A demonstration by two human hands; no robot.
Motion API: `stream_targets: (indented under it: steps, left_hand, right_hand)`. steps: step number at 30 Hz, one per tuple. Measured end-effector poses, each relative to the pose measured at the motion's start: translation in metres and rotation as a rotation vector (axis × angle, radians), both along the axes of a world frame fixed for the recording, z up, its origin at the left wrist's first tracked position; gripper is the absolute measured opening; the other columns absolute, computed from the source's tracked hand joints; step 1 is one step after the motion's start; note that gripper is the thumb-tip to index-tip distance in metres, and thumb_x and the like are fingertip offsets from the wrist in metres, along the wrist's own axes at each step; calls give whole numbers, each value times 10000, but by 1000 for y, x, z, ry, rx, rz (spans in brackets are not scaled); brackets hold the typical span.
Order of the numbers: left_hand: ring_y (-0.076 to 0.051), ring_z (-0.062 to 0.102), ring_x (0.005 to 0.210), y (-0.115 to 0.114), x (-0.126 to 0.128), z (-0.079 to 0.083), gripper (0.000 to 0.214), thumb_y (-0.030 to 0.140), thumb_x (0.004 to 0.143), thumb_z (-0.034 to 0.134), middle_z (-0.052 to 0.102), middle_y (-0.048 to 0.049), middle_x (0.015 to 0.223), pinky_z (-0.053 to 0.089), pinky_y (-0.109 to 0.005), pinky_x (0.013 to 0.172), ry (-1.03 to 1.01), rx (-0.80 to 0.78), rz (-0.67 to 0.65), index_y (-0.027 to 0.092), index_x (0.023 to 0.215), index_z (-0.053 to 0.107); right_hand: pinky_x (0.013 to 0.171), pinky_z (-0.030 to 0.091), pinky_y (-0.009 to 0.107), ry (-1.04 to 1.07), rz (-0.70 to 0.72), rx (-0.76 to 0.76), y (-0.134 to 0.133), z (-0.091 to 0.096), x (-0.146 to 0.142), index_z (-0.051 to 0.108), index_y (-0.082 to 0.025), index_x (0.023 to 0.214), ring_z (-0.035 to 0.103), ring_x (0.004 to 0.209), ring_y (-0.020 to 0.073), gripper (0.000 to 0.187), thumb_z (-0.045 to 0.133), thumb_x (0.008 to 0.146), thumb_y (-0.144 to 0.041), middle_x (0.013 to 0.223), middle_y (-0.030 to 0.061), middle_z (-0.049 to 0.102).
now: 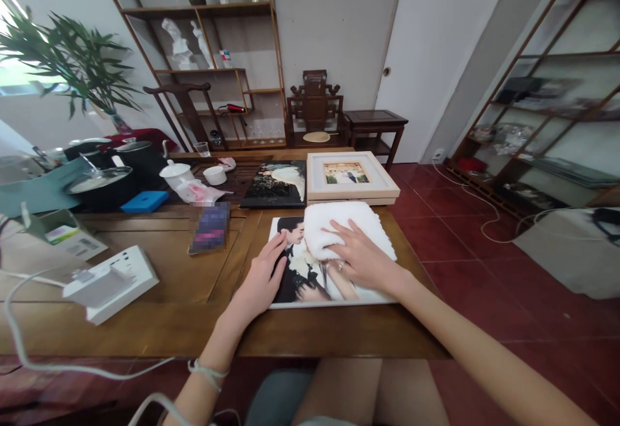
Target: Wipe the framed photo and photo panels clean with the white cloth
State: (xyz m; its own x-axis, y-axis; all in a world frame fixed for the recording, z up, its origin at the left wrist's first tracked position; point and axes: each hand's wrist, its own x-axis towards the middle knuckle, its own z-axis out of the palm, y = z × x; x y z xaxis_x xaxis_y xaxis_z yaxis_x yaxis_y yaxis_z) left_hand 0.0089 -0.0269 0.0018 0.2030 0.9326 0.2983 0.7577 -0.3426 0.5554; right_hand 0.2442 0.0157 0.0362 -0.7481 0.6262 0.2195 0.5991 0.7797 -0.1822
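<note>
A large photo print lies flat on the wooden table in front of me. My left hand rests open and flat on the print's left edge. My right hand presses down on a white folded towel, which covers the print's upper right part. Its fingers are spread over the cloth.
Behind the print lie a dark photo panel and a light wooden picture frame. A white power strip with cables, a phone, a blue box, a white teapot and pots stand at left. Red tiled floor lies to the right.
</note>
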Motion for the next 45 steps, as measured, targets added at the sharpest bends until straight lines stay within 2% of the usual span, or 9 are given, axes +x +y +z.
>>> stream_targets:
  steps: [7,10,15,20,23,30,33,38,45]
  left_hand:
    - [-203,331,1331,0,1,3,411,251,917,338,389,-111,1431,262,-403,1104,-1,11,-3,138,1291,465]
    - [-201,333,1330,0,1,2,416,250,918,338,378,-111,1438,269,-405,1101,-5,22,-2,138,1304,448]
    - [-217,331,1330,-1,1,1,411,249,918,338,383,-106,1435,278,-442,1089,-9,26,-6,166,1305,450]
    - [-225,334,1328,-2,1,3,412,243,924,319,374,-111,1439,298,-468,1072,7,7,-2,166,1310,442]
    - [-222,327,1332,-2,1,3,414,245,925,315,375,-125,1436,283,-459,1084,11,8,-1,142,1305,444]
    - [-217,322,1334,-1,1,0,419,243,925,315,374,-125,1437,280,-445,1088,14,8,2,136,1313,432]
    - [-218,326,1332,-1,1,1,429,251,924,324,375,-130,1435,288,-435,1084,19,-9,18,126,1324,417]
    - [-220,316,1337,-1,2,3,420,249,922,331,364,-124,1443,281,-430,1087,31,-22,6,129,1310,440]
    - [-226,338,1327,0,1,2,412,249,921,338,383,-117,1433,293,-434,1082,3,12,-6,153,1305,452]
  right_hand:
    - [1076,97,592,-58,115,-102,-61,8,3,666,-163,990,153,1359,333,302,506,742,-98,1427,109,377]
    - [1083,99,588,-56,172,-150,-73,12,11,659,-172,1005,167,1359,320,329,508,723,-94,1429,90,378]
    - [1099,163,511,38,111,-129,-46,12,24,631,-184,1060,236,1350,230,418,468,707,-29,1393,89,432]
    - [1076,197,532,53,-63,-24,-2,3,24,624,-154,1085,285,1329,262,391,456,752,-38,1334,141,493]
    - [1055,205,573,12,-96,2,2,2,18,622,-160,1102,274,1329,299,384,455,772,-56,1359,138,464]
    - [1049,116,640,-129,109,-123,-78,8,12,681,-179,953,127,1352,373,278,533,725,-118,1446,138,327]
    - [1061,96,631,-142,190,-173,-96,9,15,681,-193,921,109,1358,364,258,552,702,-147,1471,100,284]
    - [1100,121,527,-7,126,-149,-57,9,15,645,-231,1048,211,1357,250,415,494,695,-73,1420,45,398]
    - [1048,199,567,49,24,-61,19,6,-15,598,-239,1144,282,1329,277,425,458,780,-70,1330,78,507]
